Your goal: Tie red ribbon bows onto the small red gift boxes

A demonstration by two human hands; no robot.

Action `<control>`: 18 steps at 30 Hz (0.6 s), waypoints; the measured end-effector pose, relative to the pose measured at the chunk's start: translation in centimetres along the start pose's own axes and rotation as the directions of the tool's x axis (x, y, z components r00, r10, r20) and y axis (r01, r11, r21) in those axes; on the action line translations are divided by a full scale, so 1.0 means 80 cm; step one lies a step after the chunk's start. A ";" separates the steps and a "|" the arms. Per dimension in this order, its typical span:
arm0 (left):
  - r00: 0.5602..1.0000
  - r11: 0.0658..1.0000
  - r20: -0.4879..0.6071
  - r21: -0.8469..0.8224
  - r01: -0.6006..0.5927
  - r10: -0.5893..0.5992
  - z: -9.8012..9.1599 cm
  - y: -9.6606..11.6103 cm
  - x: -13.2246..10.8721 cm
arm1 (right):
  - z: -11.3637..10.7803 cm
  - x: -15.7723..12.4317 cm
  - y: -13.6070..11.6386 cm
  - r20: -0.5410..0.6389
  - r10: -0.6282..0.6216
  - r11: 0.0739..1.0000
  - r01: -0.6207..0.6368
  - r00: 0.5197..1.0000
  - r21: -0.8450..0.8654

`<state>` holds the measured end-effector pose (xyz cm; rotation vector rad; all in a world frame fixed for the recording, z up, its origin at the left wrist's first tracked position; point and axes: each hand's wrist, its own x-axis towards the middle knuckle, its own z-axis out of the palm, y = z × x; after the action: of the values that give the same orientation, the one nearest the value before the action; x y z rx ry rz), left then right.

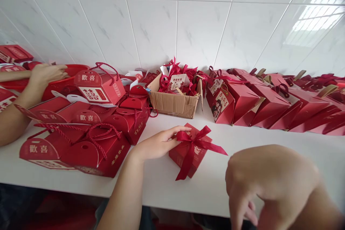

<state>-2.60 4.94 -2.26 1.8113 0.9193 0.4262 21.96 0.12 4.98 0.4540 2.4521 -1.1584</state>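
Note:
My left hand (163,143) grips a small red gift box (201,158) at its upper left side. A wide red ribbon bow (192,142) is tied around the box, its two tails hanging over the front and right. The box rests tilted on the white table. My right hand (269,183) hovers close to the camera at the lower right, apart from the box. Its fingers point down and bend loosely, with a gap between them. Nothing shows in that hand, though the fingertips are partly hidden.
A cardboard carton (174,104) of ribbons and cards stands behind the box. Slanted red boxes (245,97) line the right wall side. Red boxes with rope handles (107,151) crowd the left. Another person's hand (47,77) reaches by a red basin (77,68).

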 end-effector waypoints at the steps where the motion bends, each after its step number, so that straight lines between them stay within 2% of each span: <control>1: 1.000 1.000 -0.003 0.010 -0.001 0.001 0.000 0.000 0.000 | 0.003 0.002 -0.006 0.013 -0.027 0.999 0.028 1.000 -0.034; 2: 1.000 1.000 -0.005 0.022 -0.001 0.001 0.000 0.000 0.001 | 0.007 0.005 -0.013 -0.004 -0.009 0.997 0.009 1.000 -0.082; 4: 1.000 0.999 -0.007 0.043 0.001 -0.001 0.000 0.001 0.001 | 0.017 0.016 -0.028 -0.097 0.119 0.978 -0.133 0.988 -0.159; 7: 1.000 0.998 -0.013 0.064 0.003 -0.003 0.000 0.002 0.001 | 0.032 0.037 -0.044 -0.212 0.338 0.902 -0.380 0.917 -0.204; 9: 1.000 0.998 -0.018 0.066 0.012 -0.011 0.000 0.003 0.000 | 0.038 0.051 -0.047 -0.229 0.412 0.857 -0.461 0.882 -0.232; 13: 1.000 0.998 -0.016 0.067 0.018 -0.017 0.001 0.002 -0.001 | 0.046 0.073 -0.040 -0.346 0.427 0.823 -0.517 0.836 -0.233; 18: 1.000 0.997 -0.018 0.072 0.005 -0.004 0.000 0.000 0.000 | 0.060 0.071 -0.028 -0.443 0.361 0.886 -0.450 0.821 -0.112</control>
<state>-2.61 4.93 -2.28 1.8737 0.9620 0.4120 17.02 -4.32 1.01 1.1967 2.5894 -0.6572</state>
